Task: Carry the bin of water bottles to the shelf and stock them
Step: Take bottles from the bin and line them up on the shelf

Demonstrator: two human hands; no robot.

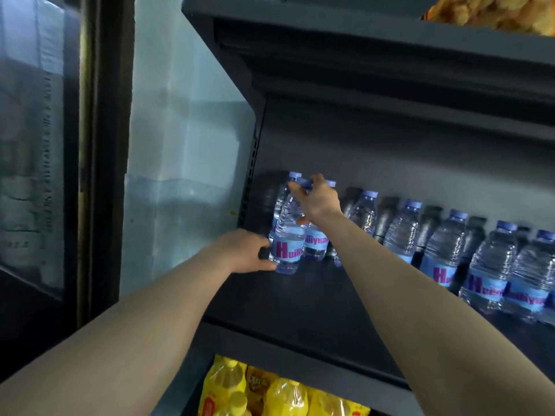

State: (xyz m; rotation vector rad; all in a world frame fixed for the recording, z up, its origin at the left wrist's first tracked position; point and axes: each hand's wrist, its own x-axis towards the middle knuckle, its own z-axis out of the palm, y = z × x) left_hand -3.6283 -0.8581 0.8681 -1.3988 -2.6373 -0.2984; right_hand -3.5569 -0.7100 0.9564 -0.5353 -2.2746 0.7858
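We stand at the dark metal shelf [315, 298], whose middle board takes the water bottles, and the bin itself is nowhere in our view, so we judge the carrying done and the stocking under way. A row of water bottles [444, 250] already runs along the back from the middle out to the right, labels facing us, which leaves the left corner as the gap to fill. There our left hand [243, 250] steadies the front bottle [286, 238] low at its label, fingers curled round the far side of its base, likely to keep it upright as it settles on the board. Our right hand [316, 201] comes over the top, fingers pinching round the neck and cap, to guide it in. Two more bottles stand just behind and beside it, touching or nearly so, and could be knocked. A glass door [39, 145] rises at the left, yellow oil bottles [228, 385] fill the shelf below, and orange snack bags [492, 10] sit above.
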